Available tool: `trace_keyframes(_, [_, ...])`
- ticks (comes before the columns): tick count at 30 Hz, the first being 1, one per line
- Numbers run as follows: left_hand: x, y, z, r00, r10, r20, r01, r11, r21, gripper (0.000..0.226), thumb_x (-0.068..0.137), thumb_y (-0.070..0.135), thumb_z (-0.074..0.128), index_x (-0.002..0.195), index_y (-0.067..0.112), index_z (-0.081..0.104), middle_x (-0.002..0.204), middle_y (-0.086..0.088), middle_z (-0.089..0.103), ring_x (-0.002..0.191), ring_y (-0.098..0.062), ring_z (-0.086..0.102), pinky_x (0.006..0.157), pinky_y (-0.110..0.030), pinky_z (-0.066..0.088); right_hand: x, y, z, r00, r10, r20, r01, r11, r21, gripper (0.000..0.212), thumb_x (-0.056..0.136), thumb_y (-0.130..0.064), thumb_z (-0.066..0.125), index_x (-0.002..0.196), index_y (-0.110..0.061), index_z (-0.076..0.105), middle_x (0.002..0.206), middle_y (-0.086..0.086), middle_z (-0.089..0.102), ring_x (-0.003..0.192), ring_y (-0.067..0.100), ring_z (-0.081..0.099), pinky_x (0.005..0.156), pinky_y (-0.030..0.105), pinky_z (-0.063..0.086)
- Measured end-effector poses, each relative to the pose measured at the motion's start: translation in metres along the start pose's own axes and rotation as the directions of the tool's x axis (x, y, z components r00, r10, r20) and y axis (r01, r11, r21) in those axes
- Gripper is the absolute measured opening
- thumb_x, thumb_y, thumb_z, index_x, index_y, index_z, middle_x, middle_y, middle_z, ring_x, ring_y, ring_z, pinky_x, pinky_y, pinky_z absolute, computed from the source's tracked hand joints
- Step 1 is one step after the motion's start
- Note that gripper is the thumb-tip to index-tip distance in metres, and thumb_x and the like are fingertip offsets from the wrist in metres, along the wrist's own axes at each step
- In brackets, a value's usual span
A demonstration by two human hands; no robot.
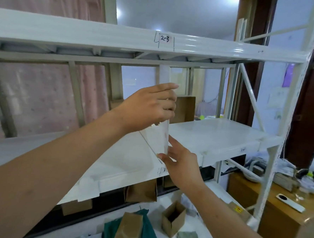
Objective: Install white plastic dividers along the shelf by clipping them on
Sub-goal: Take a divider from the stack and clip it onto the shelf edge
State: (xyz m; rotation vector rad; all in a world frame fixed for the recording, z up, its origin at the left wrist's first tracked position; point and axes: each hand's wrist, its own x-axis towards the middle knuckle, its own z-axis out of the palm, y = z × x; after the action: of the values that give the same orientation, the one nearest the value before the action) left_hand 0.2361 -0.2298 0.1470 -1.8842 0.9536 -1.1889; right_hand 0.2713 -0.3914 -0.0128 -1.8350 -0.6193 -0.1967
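A white plastic divider (158, 137) stands upright on the middle shelf (215, 139) of a white metal rack, running from the front lip toward the back. My left hand (149, 109) grips its top edge from above, fingers curled over it. My right hand (179, 162) pinches the divider's lower front corner at the shelf's front lip, beside a handwritten label. The upper shelf beam (102, 36) carries a marked label "2-3" straight above the divider.
A brown cardboard box (185, 108) stands at the back of the middle shelf. Below lie several small cardboard boxes (173, 219) and green packets (149, 232). A wooden cabinet (275, 212) with clutter sits to the right of the rack's upright (270, 181).
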Motion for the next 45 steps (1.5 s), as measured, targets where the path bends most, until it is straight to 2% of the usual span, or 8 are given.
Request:
trace_keyframes(10, [0.113, 0.039, 0.034, 1.0, 0.006, 0.008, -0.006, 0.999, -0.045, 0.031, 0.097, -0.01, 0.057, 0.095, 0.011, 0.079, 0.096, -0.003, 0.075, 0.108, -0.026, 0.068, 0.129, -0.042, 0.029, 0.019, 0.059, -0.108, 1.0, -0.001, -0.031, 0.001, 1.0, -0.01, 0.067, 0.093, -0.028, 0.075, 0.148, -0.049, 0.045, 0.082, -0.052, 0.061, 0.092, -0.029, 0.058, 0.1, 0.027, 0.051])
trace_keyframes(16, [0.168, 0.059, 0.063, 1.0, -0.001, 0.011, 0.001, 0.998, -0.058, 0.028, 0.098, -0.009, 0.058, 0.1, 0.009, 0.079, 0.1, -0.006, 0.076, 0.111, -0.027, 0.067, 0.131, -0.041, 0.022, 0.03, 0.088, -0.165, 0.998, -0.018, -0.053, 0.017, 1.0, -0.013, 0.067, 0.092, -0.027, 0.076, 0.149, -0.045, 0.046, 0.11, -0.022, 0.072, 0.099, -0.02, 0.061, 0.098, 0.026, 0.055])
trace_keyframes(20, [0.2, 0.066, 0.086, 0.999, 0.002, -0.054, -0.007, 0.996, -0.088, 0.026, 0.097, -0.011, 0.064, 0.099, 0.01, 0.079, 0.096, -0.005, 0.075, 0.106, -0.026, 0.068, 0.127, -0.044, 0.033, 0.042, 0.11, -0.194, 0.998, -0.022, -0.053, 0.021, 1.0, -0.007, 0.067, 0.093, -0.026, 0.075, 0.15, -0.044, 0.046, 0.121, -0.011, 0.073, 0.111, -0.006, 0.065, 0.096, 0.026, 0.057])
trace_keyframes(24, [0.227, 0.073, 0.112, 0.995, 0.012, -0.102, -0.023, 0.994, -0.111, 0.023, 0.097, -0.009, 0.068, 0.1, 0.011, 0.08, 0.097, -0.005, 0.074, 0.105, -0.026, 0.069, 0.126, -0.044, 0.035, 0.055, 0.133, -0.217, 0.998, -0.016, -0.064, 0.014, 0.999, -0.029, 0.066, 0.092, -0.03, 0.076, 0.149, -0.045, 0.046, 0.118, -0.016, 0.073, 0.101, -0.016, 0.063, 0.076, 0.002, 0.048])
trace_keyframes(30, [0.254, 0.078, 0.159, 0.984, 0.032, -0.176, -0.059, 0.987, -0.149, 0.016, 0.093, -0.007, 0.075, 0.098, 0.008, 0.079, 0.098, -0.009, 0.075, 0.107, -0.027, 0.07, 0.123, -0.047, 0.038, 0.081, 0.168, -0.242, 0.997, 0.009, -0.08, -0.01, 1.0, -0.006, 0.067, 0.091, -0.032, 0.077, 0.148, -0.049, 0.046, 0.12, -0.013, 0.074, 0.112, -0.01, 0.064, 0.087, 0.011, 0.052])
trace_keyframes(34, [0.271, 0.076, 0.197, 0.984, 0.052, -0.168, -0.077, 0.986, -0.145, 0.015, 0.094, -0.004, 0.075, 0.103, 0.008, 0.079, 0.104, -0.011, 0.075, 0.109, -0.027, 0.068, 0.127, -0.045, 0.032, 0.104, 0.191, -0.255, 0.996, -0.006, -0.087, 0.003, 1.0, -0.027, 0.067, 0.091, -0.031, 0.077, 0.149, -0.046, 0.046, 0.119, -0.013, 0.075, 0.111, -0.009, 0.064, 0.099, 0.032, 0.056])
trace_keyframes(37, [0.286, 0.073, 0.227, 0.982, 0.043, -0.185, -0.072, 0.985, -0.155, 0.017, 0.096, -0.006, 0.071, 0.102, 0.009, 0.078, 0.102, -0.009, 0.075, 0.108, -0.025, 0.068, 0.128, -0.044, 0.031, 0.126, 0.207, -0.268, 0.996, -0.027, -0.089, 0.021, 0.998, -0.063, 0.066, 0.092, -0.03, 0.075, 0.149, -0.045, 0.045, 0.119, -0.01, 0.075, 0.113, -0.004, 0.066, 0.101, 0.037, 0.055])
trace_keyframes(45, [0.321, 0.063, 0.29, 0.982, 0.07, -0.176, -0.103, 0.977, -0.186, 0.017, 0.097, -0.007, 0.069, 0.103, 0.006, 0.079, 0.103, -0.011, 0.075, 0.107, -0.027, 0.069, 0.126, -0.047, 0.033, 0.179, 0.249, -0.292, 0.997, -0.024, -0.069, 0.018, 0.997, -0.075, 0.065, 0.092, -0.034, 0.074, 0.145, -0.056, 0.043, 0.116, -0.018, 0.075, 0.111, -0.009, 0.065, 0.09, 0.023, 0.058])
